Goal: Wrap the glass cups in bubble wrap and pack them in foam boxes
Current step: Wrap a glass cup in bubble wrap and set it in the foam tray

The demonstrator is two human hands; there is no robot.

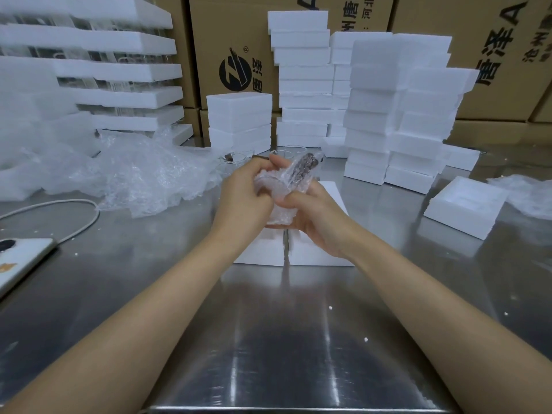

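Note:
A glass cup wrapped in bubble wrap [283,186] is held above the steel table, a dark handle showing through the wrap at its top. My left hand [245,198] grips its left side with curled fingers. My right hand [313,216] holds it from below and the right, thumb across the wrap. Directly under the hands lie open white foam boxes [316,252]. Bare glass cups [233,159] stand behind the hands, partly hidden.
A heap of loose bubble wrap [137,177] lies at the left. Tall stacks of foam boxes [397,115] stand behind and right, cardboard cartons [239,55] at the back. One foam box [466,204] sits right. A phone [21,261] with cable lies at the left edge.

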